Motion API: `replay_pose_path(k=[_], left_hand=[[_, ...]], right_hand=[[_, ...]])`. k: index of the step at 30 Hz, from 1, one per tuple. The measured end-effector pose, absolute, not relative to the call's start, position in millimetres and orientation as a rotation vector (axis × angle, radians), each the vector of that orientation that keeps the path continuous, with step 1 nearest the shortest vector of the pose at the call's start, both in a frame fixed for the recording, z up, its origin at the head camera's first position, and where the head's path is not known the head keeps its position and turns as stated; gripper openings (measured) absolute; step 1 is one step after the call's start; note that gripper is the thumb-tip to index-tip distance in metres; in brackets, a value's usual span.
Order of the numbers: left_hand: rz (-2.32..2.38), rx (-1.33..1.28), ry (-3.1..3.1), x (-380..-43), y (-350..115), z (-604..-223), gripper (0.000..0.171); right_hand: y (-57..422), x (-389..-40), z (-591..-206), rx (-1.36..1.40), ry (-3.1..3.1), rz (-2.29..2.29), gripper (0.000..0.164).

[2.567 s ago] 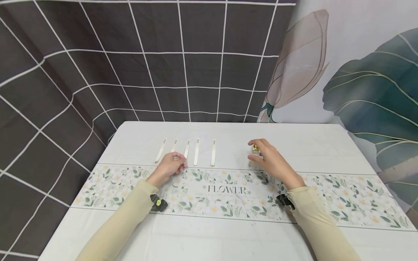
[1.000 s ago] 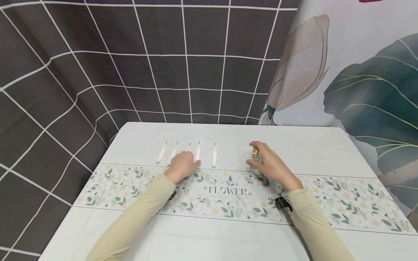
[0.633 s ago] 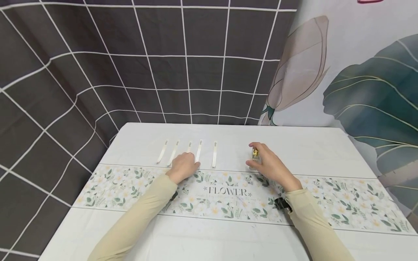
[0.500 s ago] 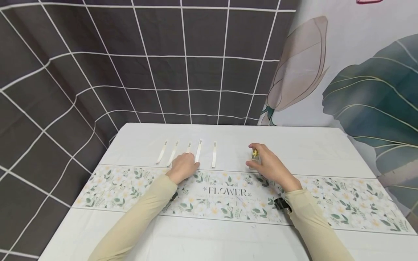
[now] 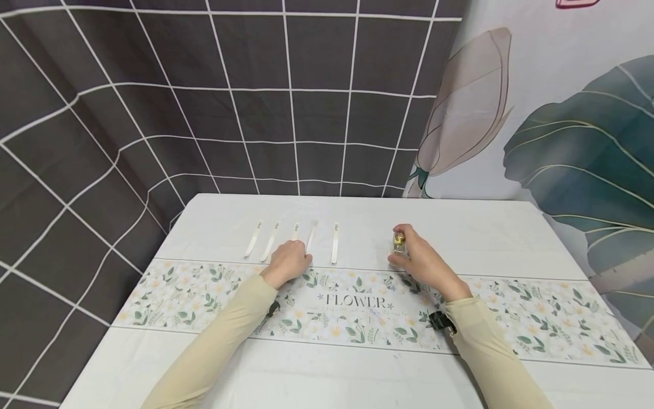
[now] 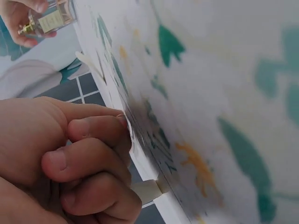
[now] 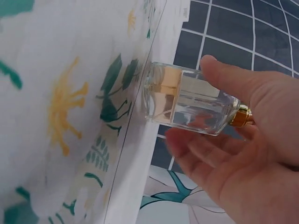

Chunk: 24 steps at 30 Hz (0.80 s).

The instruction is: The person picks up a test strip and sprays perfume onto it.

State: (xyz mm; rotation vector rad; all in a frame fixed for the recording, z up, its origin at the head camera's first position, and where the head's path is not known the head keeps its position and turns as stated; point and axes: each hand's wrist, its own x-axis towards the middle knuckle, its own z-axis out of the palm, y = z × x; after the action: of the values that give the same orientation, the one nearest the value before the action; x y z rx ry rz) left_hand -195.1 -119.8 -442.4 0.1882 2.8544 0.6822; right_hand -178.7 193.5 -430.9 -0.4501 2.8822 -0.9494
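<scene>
Several slim white paper test strips lie in a row on the table, with small print at their far ends. My left hand [image 5: 288,262] is over the row, fingers curled, and pinches the near end of one strip [image 5: 311,234] between thumb and forefinger. The knuckles cover part of the neighbouring strip [image 5: 296,230]. Off to the right, a clear glass perfume bottle [image 7: 187,100] with a gold neck stands upright on the table. My right hand [image 5: 421,258] curves round it, thumb on one side and fingers on the other.
Another strip [image 5: 335,243] lies between the hands, and two more strips, a left one [image 5: 252,238] among them, lie left of my left hand. A flower-printed band marked FLOWER [image 5: 357,299] crosses the white tablecloth [image 5: 327,369]. A dark grid curtain [image 5: 255,113] hangs behind.
My left hand has moved right to the fourth strip, whose far end has shifted slightly and looks greyer. My right hand's fingers have closed in around the bottle, which stays in place.
</scene>
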Motion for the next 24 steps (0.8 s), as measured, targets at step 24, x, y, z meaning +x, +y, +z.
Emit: replay_pose_path(k=[24], left_hand=[[1.333, 0.364, 3.226, -146.7, -138.2, -332.5, 0.021]], right_hand=[[168.9, -151.6, -344.3, -0.649, 3.240, -1.491, 0.059]])
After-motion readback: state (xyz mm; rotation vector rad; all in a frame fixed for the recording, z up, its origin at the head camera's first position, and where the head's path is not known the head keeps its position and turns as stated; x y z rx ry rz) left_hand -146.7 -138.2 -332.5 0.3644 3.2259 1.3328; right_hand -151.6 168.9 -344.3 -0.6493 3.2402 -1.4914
